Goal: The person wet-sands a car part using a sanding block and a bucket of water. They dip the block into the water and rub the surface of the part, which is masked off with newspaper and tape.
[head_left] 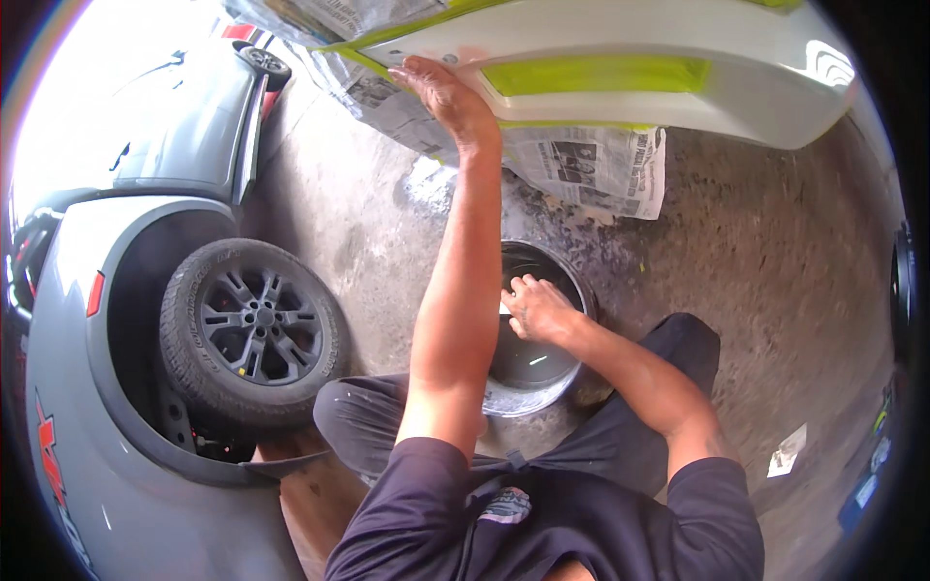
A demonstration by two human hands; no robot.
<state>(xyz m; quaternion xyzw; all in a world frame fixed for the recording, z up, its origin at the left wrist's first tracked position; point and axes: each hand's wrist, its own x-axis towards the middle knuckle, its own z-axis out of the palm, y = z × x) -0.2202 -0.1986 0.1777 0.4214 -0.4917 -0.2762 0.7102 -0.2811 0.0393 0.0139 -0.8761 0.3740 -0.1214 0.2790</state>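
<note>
My left hand (448, 97) reaches forward with its fingers stretched out against a white car body panel (751, 82). Yellow-green masking tape (596, 76) covers a strip of this panel and lines its edges. Close to my fingers, a reddish patch shows on the white surface. Between my knees stands a round bucket (531, 399) with dark liquid in it. Over the bucket is my right hand (541, 312), its fingers curled. A small whitish bit shows at those fingertips; its kind is unclear. My left forearm hides part of the bucket.
Newspaper sheets (605, 169) hang below the panel. On the left is a grey vehicle (155, 484) with a wheel (257, 329) near its arch; another grey vehicle (184, 126) stands beyond. The concrete floor (756, 261) has wet stains and a paper scrap (787, 451).
</note>
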